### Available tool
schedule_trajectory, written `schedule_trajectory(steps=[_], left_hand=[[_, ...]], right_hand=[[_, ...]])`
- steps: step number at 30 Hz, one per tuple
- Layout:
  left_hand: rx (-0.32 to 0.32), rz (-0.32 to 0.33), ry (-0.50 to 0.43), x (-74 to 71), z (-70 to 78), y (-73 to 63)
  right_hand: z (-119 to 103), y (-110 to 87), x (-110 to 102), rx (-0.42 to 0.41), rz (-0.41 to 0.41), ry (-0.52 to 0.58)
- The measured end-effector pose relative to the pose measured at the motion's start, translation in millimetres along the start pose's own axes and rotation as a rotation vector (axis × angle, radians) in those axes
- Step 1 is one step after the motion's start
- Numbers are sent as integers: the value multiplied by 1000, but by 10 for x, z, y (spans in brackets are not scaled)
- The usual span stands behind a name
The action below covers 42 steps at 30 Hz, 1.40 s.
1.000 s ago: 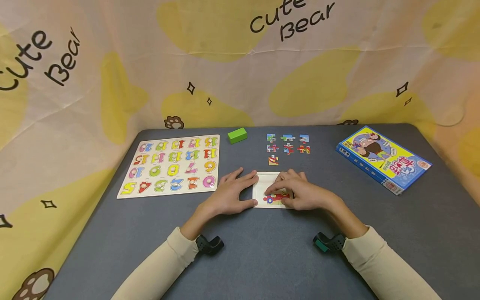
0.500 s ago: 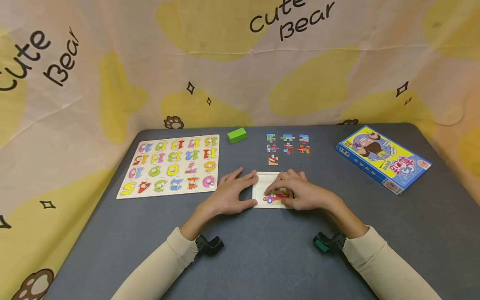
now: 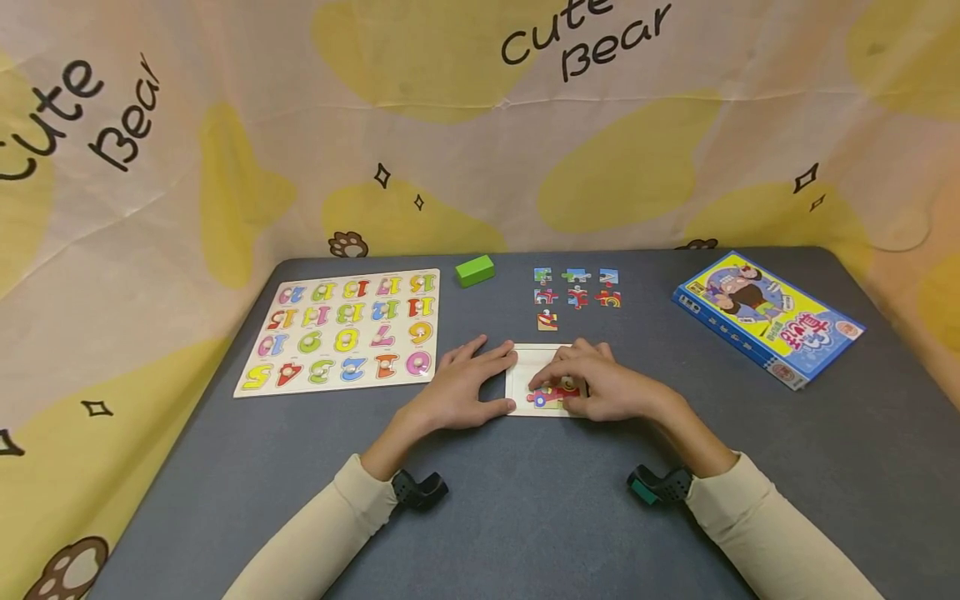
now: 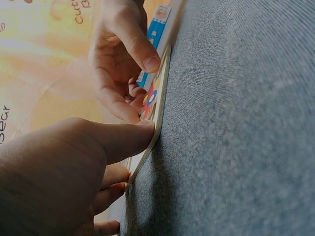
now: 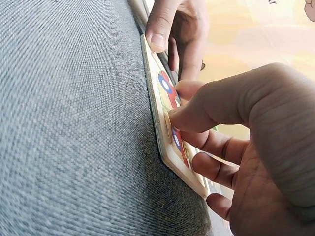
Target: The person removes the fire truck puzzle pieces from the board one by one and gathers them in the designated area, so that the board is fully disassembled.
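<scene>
A small white puzzle tray (image 3: 525,367) lies flat on the table between both hands. In its lower part sit joined jigsaw pieces (image 3: 542,400) with a red vehicle and blue wheels. My left hand (image 3: 465,390) rests at the tray's left side, fingers spread, thumb (image 4: 138,133) on the near corner. My right hand (image 3: 600,383) is over the tray's right half with bent fingers. In the right wrist view its thumb (image 5: 184,120) and fingertips hold a puzzle piece (image 5: 176,140) low in the tray; the fingers partly hide it.
Several loose jigsaw pieces (image 3: 577,297) lie in rows beyond the tray. A green block (image 3: 475,271) stands at the back. To the left is a number puzzle board (image 3: 345,333); to the right, a blue and yellow box (image 3: 768,317).
</scene>
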State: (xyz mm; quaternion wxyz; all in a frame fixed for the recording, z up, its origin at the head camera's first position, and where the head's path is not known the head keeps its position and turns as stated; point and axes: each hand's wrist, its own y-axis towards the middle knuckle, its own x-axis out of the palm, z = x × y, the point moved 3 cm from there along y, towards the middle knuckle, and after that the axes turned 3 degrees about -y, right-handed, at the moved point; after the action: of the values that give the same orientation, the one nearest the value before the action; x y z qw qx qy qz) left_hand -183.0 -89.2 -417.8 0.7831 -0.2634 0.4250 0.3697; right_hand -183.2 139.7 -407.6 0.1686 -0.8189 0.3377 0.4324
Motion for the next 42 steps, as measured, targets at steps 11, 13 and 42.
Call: schedule_trajectory(steps=[11,13,42], left_hand=[[-3,-1,4,-3,5,1],[1,0,2,-4,8,-1],[-7,-5,-4,12,-12,14]], right_hand=[[20,0,5,-5,0,11],[19,0,2,-5,0,15],[38,6,8,-20,29,40]])
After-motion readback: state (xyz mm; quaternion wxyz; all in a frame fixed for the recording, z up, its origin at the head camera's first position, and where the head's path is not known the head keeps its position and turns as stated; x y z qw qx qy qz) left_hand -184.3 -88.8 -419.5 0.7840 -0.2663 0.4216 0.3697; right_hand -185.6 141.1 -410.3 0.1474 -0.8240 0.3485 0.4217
